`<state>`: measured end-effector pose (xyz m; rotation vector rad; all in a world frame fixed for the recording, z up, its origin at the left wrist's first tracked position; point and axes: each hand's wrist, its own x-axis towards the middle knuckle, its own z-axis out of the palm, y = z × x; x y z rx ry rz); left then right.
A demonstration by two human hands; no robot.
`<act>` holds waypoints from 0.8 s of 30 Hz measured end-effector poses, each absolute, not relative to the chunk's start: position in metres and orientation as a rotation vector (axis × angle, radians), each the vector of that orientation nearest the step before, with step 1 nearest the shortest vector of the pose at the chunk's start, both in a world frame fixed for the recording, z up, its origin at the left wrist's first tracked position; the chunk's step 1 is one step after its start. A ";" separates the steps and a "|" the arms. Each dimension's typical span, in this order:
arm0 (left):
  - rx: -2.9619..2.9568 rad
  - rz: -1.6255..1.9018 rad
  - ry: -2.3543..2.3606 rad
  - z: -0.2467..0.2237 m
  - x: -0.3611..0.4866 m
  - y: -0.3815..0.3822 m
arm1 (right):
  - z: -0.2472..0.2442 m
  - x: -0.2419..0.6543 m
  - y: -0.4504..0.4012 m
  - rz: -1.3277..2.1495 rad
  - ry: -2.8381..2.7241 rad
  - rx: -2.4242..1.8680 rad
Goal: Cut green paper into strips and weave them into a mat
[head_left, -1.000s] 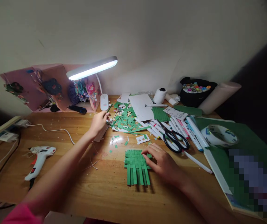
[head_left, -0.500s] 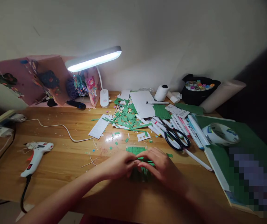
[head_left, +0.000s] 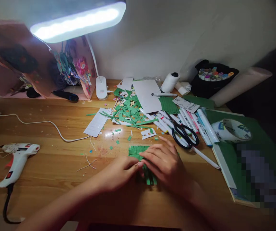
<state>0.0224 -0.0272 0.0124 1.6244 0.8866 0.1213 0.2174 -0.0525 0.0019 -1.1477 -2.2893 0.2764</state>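
Note:
A small mat of green paper strips [head_left: 137, 150], slit or woven, lies at the front middle of the desk under both hands. My left hand [head_left: 124, 170] is closed at the left edge of the paper, thumb and fingers pinching it. From the right, my right hand [head_left: 165, 162] bends over the paper, thumb and fingertips meeting around it close to my left thumb, with the little finger raised. Strip ends show below the hands; the middle of the paper is hidden. Green scraps and a white card with star shapes [head_left: 148, 133] lie just beyond.
Black-handled scissors [head_left: 185, 136] lie over several markers [head_left: 188, 120] at right, near a tape roll [head_left: 231, 130] on a green board [head_left: 246, 154]. At left lies a glue gun [head_left: 18, 162]. A lit lamp [head_left: 80, 22] hangs over the back left, above a heap of scraps [head_left: 130, 109].
The view has tipped down and moved closer. My right hand's fingers have straightened and spread over the paper, and the strip between my hands now lies lower against the mat.

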 end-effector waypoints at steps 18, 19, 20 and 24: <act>2.229 0.321 1.474 0.001 0.005 -0.010 | 0.001 0.213 -0.062 1.005 -2.064 -1.252; 2.230 0.326 1.451 0.001 0.004 -0.010 | 0.000 0.211 -0.062 1.003 -2.112 -1.219; 2.227 0.331 1.418 0.001 0.004 -0.010 | -0.002 0.210 -0.063 0.999 -2.151 -1.200; 2.246 0.341 1.330 0.003 0.004 -0.011 | -0.007 0.209 -0.062 0.982 -2.231 -1.183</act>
